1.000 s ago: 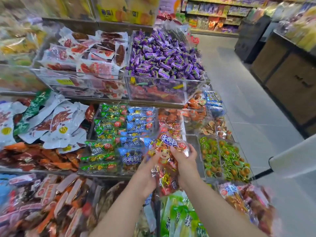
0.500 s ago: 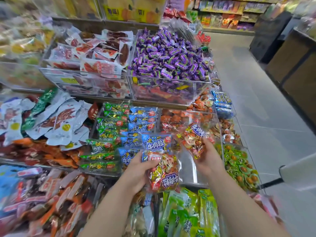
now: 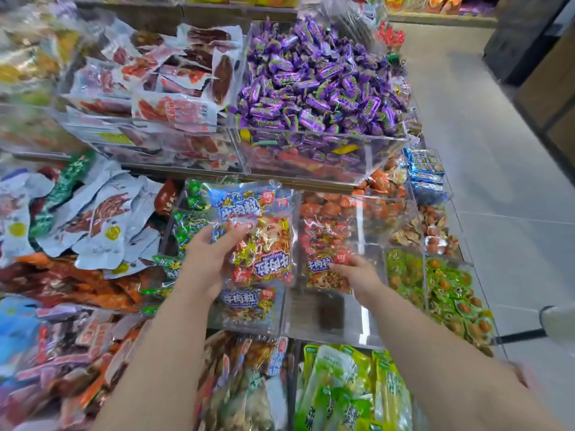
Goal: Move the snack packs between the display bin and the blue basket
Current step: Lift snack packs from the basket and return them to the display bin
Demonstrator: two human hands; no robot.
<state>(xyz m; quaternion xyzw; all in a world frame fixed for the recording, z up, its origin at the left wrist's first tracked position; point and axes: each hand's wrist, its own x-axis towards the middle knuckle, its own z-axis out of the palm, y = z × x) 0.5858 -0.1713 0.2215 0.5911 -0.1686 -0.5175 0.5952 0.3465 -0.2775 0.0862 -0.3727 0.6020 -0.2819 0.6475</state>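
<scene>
Red pack point(image 3: 264, 253) sits gripped in the left hand point(image 3: 203, 259), above the blue packs point(image 3: 241, 206). The right hand point(image 3: 357, 275) pinches a second pack point(image 3: 323, 265), low inside the clear bin point(image 3: 370, 309) beside them.

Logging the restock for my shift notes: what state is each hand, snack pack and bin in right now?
Left hand: grips the red-and-yellow plastic snack pack.
Red-and-yellow plastic snack pack: held up, label upside down.
Right hand: holds the second red snack pack by its edge.
Second red snack pack: down inside the clear acrylic display bin.
Clear acrylic display bin: partly filled.
Purple-wrapped candies: heaped above their bin's rim.
</scene>
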